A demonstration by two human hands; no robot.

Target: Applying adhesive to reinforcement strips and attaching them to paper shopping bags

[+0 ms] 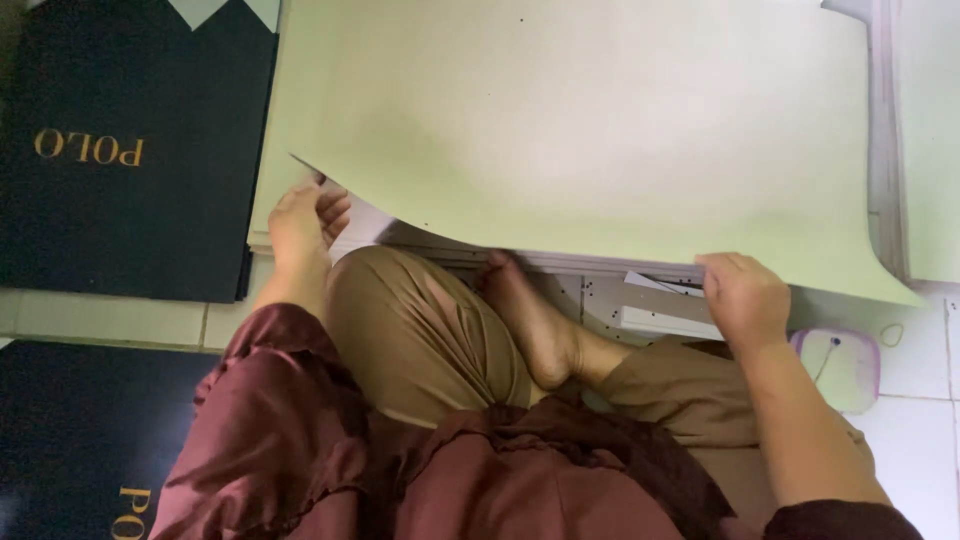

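A large pale green sheet of card [600, 120] fills the upper middle of the head view, its near edge lifted and curved. My left hand [303, 222] grips its near left corner. My right hand [742, 298] pinches its near edge at the right. Under the lifted sheet lies a stack of similar pale sheets [268, 200]. I sit on the floor with my legs folded, in tan trousers [420, 330] and a maroon top, and my bare foot [535, 320] rests just below the sheet's edge.
Two dark navy flat boards with gold lettering lie at the left, one far [130, 150] and one near [70, 440]. White strips [665, 320] lie beneath the sheet by my right hand. A small pale purple pad [845, 365] sits on the white tiled floor [915, 380].
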